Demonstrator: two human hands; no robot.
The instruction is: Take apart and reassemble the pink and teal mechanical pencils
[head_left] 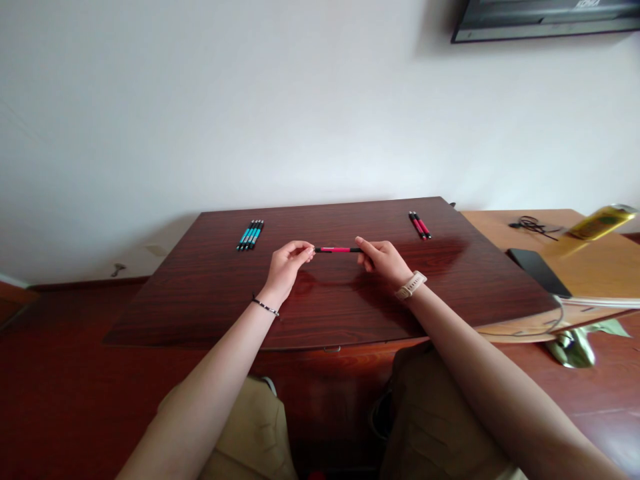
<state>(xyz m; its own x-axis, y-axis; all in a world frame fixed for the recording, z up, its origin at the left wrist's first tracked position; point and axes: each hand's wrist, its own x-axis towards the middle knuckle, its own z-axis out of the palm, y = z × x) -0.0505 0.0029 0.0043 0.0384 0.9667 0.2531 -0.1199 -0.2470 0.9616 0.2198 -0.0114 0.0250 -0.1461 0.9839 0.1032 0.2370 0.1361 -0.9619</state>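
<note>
A pink and black pen (pixel 336 250) is stretched sideways between my two hands above the middle of the dark wooden table (pixel 340 313). My left hand (pixel 291 262) pinches its left end between thumb and fingers. At its right end, my right hand (pixel 381 259) has thumb and fingers closed on the black part. Several blue and black pens (pixel 250 235) lie side by side at the far left of the table. Toward the far right lie pink and black pens (pixel 420 226), close together.
A lighter wooden table (pixel 530 230) adjoins on the right. On it are a yellow can (pixel 603 221), a black cable (pixel 534 227) and a dark flat object (pixel 537 272). A white wall (pixel 300 120) stands behind, with a screen (pixel 545 20) mounted at upper right.
</note>
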